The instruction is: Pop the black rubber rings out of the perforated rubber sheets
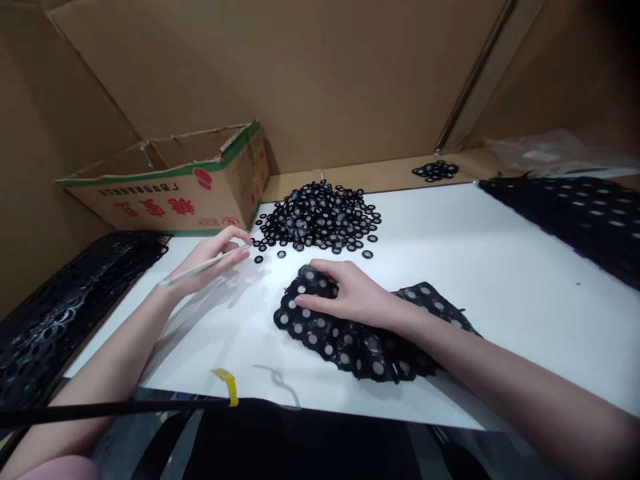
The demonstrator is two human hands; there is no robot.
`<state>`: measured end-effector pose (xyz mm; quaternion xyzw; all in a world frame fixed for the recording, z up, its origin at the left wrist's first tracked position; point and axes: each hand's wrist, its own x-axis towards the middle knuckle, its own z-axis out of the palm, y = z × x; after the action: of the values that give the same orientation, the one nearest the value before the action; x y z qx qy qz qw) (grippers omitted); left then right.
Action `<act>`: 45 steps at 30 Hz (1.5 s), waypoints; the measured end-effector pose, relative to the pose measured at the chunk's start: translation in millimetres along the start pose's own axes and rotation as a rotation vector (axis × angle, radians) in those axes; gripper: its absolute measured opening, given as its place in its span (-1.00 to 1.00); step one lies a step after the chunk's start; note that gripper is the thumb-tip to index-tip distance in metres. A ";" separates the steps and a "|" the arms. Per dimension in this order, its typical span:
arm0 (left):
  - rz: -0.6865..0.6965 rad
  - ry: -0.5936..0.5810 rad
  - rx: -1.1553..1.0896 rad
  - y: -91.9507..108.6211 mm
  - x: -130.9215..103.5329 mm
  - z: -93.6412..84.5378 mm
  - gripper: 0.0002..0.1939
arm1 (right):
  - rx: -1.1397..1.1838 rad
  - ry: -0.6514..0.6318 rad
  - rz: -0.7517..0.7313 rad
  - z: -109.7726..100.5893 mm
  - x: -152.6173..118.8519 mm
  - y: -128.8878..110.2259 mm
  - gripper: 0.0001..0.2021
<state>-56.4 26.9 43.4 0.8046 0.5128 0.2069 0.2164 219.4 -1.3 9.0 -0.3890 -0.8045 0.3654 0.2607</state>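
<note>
My left hand is closed around a slim white stick-like tool, whose back end rests along the wrist. Its fingertips are at the left edge of a heaped pile of small black rings; whether they also pinch a ring I cannot make out. My right hand grips the left part of a bendy black sheet dotted with round pale spots, thumb on top and fingers over the far edge. Part of that sheet is hidden under my right forearm. Several loose rings lie between the pile and my hands.
An open cardboard box stands behind my left hand. Black ring-patterned material lies at the left, and another dotted black sheet at the right. A small ring heap and a clear plastic bag sit at the back. Yellow tape hangs at the front edge.
</note>
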 end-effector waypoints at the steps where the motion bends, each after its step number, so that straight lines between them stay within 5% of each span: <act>1: -0.021 0.034 0.107 -2.7 -1.2 -5.7 -0.65 | -0.002 0.009 -0.006 0.2 0.0 1.0 -0.69; 5: -0.079 0.088 0.358 -25.6 -5.2 -22.3 -0.70 | 0.041 0.024 -0.013 0.7 -0.3 4.3 -0.82; 11: -0.110 0.025 0.306 -69.1 -7.6 -39.2 -0.75 | 0.082 0.068 -0.042 -0.1 0.9 7.8 -0.89; 15: -0.106 0.066 0.342 -74.7 -7.5 -42.9 -0.70 | 0.125 0.124 -0.038 -0.6 2.7 9.6 -0.87; 19: -0.009 0.173 0.184 -41.4 -4.1 -29.9 -0.71 | 0.162 0.190 -0.034 -0.9 3.8 7.9 -0.86; 21: 0.041 0.073 -0.066 -17.8 -0.6 -14.6 -0.70 | 0.182 0.215 -0.037 -0.5 4.5 6.5 -0.85; 25: 0.113 -0.324 -0.494 15.5 8.2 23.7 -0.59 | 0.205 0.253 -0.038 -1.3 7.1 5.6 -0.85; 29: 0.027 -0.427 -0.606 29.5 19.7 45.3 -0.62 | 0.130 0.422 -0.060 -13.2 5.9 -1.4 -0.84; 32: -0.007 -0.384 -0.729 46.5 34.0 43.4 -0.62 | 0.059 0.645 -0.141 -24.2 -4.1 -21.2 -0.88; 34: 0.002 -0.318 -0.785 63.8 46.4 38.1 -0.63 | 0.053 0.659 -0.244 -25.8 -14.6 -39.6 -0.86; 37: 0.040 -0.179 -0.867 91.0 64.1 30.7 -0.62 | 0.132 0.433 -0.413 -17.1 -28.7 -62.9 -0.85; 40: 0.087 -0.037 -0.966 109.2 71.3 25.1 -0.64 | 0.384 0.175 -0.294 -5.5 -31.7 -66.6 -0.81; 45: 0.144 0.138 -0.985 107.2 48.5 11.8 -0.71 | 0.820 0.167 -0.077 -3.1 -18.2 -35.8 -0.48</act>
<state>47.9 28.9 99.1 0.6246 0.3104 0.4917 0.5213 216.3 -30.4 36.7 -0.2508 -0.5825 0.6124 0.4719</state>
